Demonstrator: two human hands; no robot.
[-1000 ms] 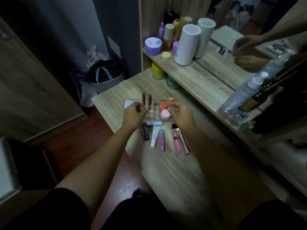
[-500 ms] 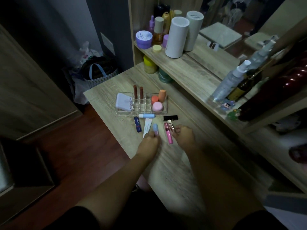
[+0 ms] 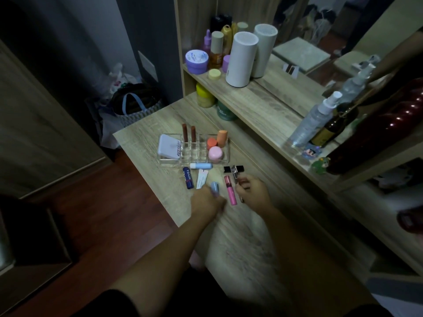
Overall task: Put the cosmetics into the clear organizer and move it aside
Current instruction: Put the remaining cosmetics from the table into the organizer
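Note:
The clear organizer (image 3: 225,159) stands mid-table with a white compact (image 3: 169,146), two brown lipsticks (image 3: 188,133) and orange and pink pots (image 3: 215,153) inside. In front of it lie a light blue tube (image 3: 201,166), a dark blue stick (image 3: 188,178), a white tube (image 3: 202,181), a black lipstick (image 3: 233,169) and a pink tube (image 3: 230,190). My left hand (image 3: 207,201) grips a lilac tube (image 3: 214,188). My right hand (image 3: 253,193) pinches the metal eyelash curler (image 3: 235,175).
A raised shelf (image 3: 258,106) runs along the right, with jars, white cylinders (image 3: 240,58), a spray bottle (image 3: 313,121) and a dark bottle. A mirror stands behind it. A yellow jar (image 3: 204,96) and green jar sit under the shelf. A bag (image 3: 135,104) lies on the floor left.
Both hands left the organizer and came back to the loose row in front of it. The left closed on the lilac tube, the right on the eyelash curler.

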